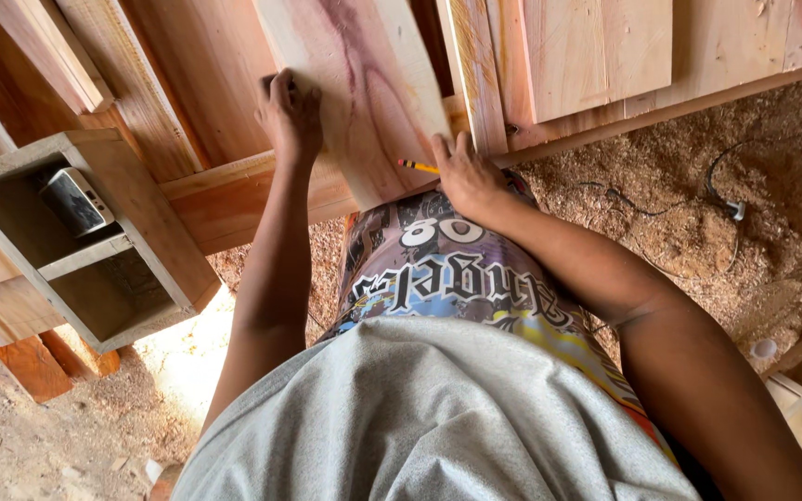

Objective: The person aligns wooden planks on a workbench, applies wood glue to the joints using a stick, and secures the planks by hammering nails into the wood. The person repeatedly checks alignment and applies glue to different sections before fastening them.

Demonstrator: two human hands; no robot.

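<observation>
- Grey shirt (pixel 420 417), patterned shorts (pixel 457 269) nearest the lens.
- Pale board (pixel 364 102) on workbench (pixel 225 199), long axis running away from worker.
- L hand (pixel 291 116) flat on board's left edge, holding nothing.
- R hand (pixel 466 176) closed round pencil (pixel 417 166) at near end.

Worked over a floor (pixel 698 213) thick with sawdust, a black cable (pixel 661 209) trailing across it. Lit by a bright patch of sun (pixel 187 357) on bare dirt (pixel 39 445) lower left. Hemmed in by rough planks (pixel 596 51) and a long beam (pixel 234 199). Open wooden box (pixel 95 237) at left, a small device (pixel 74 199) inside it.
</observation>
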